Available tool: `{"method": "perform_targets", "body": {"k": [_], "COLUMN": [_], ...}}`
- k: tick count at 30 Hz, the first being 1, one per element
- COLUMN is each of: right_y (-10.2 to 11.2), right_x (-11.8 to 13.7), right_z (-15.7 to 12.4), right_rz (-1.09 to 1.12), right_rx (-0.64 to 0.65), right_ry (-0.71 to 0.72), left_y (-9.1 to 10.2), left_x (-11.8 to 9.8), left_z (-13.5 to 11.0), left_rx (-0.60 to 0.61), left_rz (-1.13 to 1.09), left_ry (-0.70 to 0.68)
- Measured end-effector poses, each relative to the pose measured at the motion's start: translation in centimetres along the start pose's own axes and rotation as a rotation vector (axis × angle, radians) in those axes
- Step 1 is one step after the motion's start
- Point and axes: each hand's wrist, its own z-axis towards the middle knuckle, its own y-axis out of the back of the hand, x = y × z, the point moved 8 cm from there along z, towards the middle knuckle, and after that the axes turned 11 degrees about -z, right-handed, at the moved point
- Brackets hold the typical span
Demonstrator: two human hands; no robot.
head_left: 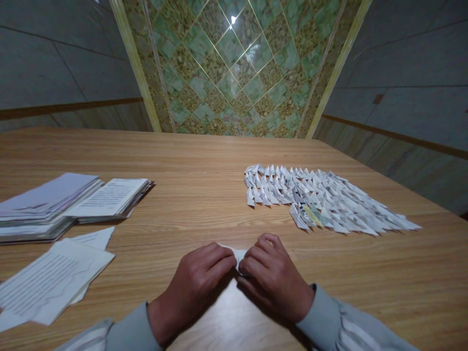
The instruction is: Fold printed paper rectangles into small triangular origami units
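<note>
Between my two hands, close to me over the table, is a small folded piece of paper [238,254]. My left hand [199,273] grips its left side, fingers closed and pressed together. On the other side my right hand [272,273] pinches the paper, with its fingers curled over the edge. Most of the paper is hidden behind the fingers, so its exact shape cannot be made out. Beyond my right hand, many small folded paper boats [321,200] stand in tight rows, pointed tips up.
At the left lie a thick stack of papers [47,200] and a printed booklet [113,197] beside it. Several loose printed sheets [54,278] overlap nearer to me. The wooden table [190,161] reaches back toward a green tiled wall [234,73].
</note>
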Motion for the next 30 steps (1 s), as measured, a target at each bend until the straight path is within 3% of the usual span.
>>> {"method": "perform_targets", "body": {"k": [4, 11, 18, 23, 30], "right_y": [-0.6, -1.6, -0.9, -1.8, -3.5], "right_x": [-1.3, -2.2, -3.4, -4.7, -5.5], "right_z": [-0.3, -1.0, -1.6, -1.6, -1.8], "right_rz": [0.073, 0.217, 0.342, 0.404, 0.343], "right_rx": [0.064, 0.283, 0.347, 0.302, 0.296], "right_ry": [0.051, 0.061, 0.016, -0.129, -0.331], "left_y": [-0.5, -2.0, -2.1, -2.6, -4.9], "left_x": [0.6, 0.1, -0.7, -0.4, -0.2], "left_z": [-0.2, -0.5, -2.2, -3.6, -5.8], "left_rx": [0.02, 0.259, 0.412, 0.386, 0.418], "left_rz": [-0.067, -0.045, 0.05, 0.09, 0.046], "left_ry": [0.022, 0.089, 0.057, 0.054, 0.089]}}
